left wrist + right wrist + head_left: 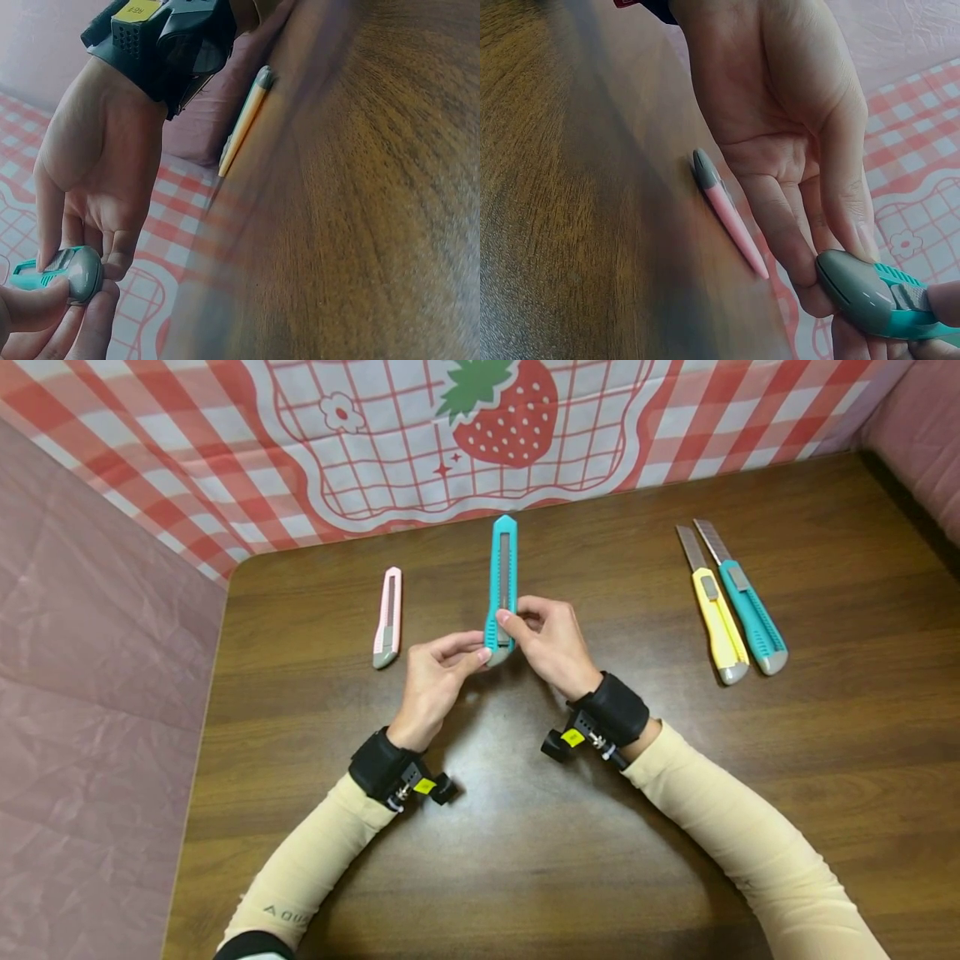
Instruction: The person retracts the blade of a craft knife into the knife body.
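Note:
A teal snap-off utility knife (pixel 505 560) stands between both hands, over the table, its tip pointing away from me. No blade sticks out of its tip. My left hand (pixel 438 681) pinches the grey end cap (pixel 855 289) between thumb and fingers. From the other side, my right hand (pixel 557 639) holds the lower body. Its thumb (pixel 946 301) lies on the ridged slider (pixel 907 296). To the left lies a pink utility knife (pixel 387 614) on the table, also with no blade out of its tip.
At the right of the wooden table (pixel 487 860) lie a yellow utility knife (pixel 722 622) and a second teal one (pixel 756 618), side by side, blades extended. A red-and-white checked cloth (pixel 390 443) with a strawberry print hangs behind. Pink fabric (pixel 90 693) borders the left side.

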`<state>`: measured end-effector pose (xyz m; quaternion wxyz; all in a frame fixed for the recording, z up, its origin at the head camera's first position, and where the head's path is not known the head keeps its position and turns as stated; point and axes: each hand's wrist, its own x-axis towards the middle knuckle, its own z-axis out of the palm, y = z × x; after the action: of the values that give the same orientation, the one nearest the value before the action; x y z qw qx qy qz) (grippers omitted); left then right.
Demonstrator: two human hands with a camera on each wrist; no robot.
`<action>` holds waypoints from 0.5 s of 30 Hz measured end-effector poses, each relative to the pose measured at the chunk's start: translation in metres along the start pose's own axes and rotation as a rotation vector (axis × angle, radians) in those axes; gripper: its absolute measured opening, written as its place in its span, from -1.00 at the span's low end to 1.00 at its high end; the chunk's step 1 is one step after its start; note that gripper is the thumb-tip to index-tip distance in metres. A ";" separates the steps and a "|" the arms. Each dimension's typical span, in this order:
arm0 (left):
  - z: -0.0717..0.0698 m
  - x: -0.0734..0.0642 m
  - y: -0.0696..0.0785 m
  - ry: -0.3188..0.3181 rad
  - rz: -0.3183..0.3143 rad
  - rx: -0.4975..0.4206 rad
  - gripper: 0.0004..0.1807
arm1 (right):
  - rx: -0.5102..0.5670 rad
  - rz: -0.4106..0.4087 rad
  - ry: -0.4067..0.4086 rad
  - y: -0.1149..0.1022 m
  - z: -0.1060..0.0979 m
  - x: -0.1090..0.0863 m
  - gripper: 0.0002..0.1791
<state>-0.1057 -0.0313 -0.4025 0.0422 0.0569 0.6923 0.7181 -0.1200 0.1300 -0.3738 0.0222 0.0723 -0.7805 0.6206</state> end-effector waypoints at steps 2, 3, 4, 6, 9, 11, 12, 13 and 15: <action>0.000 0.000 0.000 0.000 -0.002 -0.005 -0.76 | 0.001 -0.002 -0.003 0.000 0.000 0.000 -0.81; 0.000 0.000 0.000 0.001 -0.003 -0.006 -0.76 | -0.003 -0.001 -0.004 0.000 0.000 0.000 -0.81; 0.000 0.000 0.000 0.001 -0.003 -0.009 -0.76 | -0.005 -0.002 -0.005 0.000 0.000 0.000 -0.81; 0.000 0.001 0.000 0.002 -0.004 -0.014 -0.76 | -0.004 -0.005 -0.007 0.009 0.000 0.003 -0.81; 0.000 0.000 0.000 0.006 -0.004 -0.018 -0.76 | -0.007 -0.008 -0.009 0.008 0.000 0.003 -0.82; 0.000 0.000 0.000 0.009 -0.004 -0.019 -0.76 | -0.004 -0.013 -0.018 0.002 -0.001 0.002 -0.84; 0.000 0.000 -0.001 0.010 -0.004 -0.020 -0.76 | -0.002 -0.016 -0.021 -0.002 -0.001 0.000 -0.85; 0.000 0.000 -0.001 0.010 -0.004 -0.020 -0.77 | -0.001 -0.018 -0.025 -0.007 -0.001 -0.001 -0.85; 0.000 0.001 -0.001 0.009 -0.004 -0.017 -0.77 | -0.004 -0.020 -0.031 -0.015 -0.001 -0.004 -0.85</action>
<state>-0.1063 -0.0316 -0.4030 0.0410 0.0517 0.6865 0.7241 -0.1144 0.1284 -0.3593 0.0165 0.0897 -0.7811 0.6177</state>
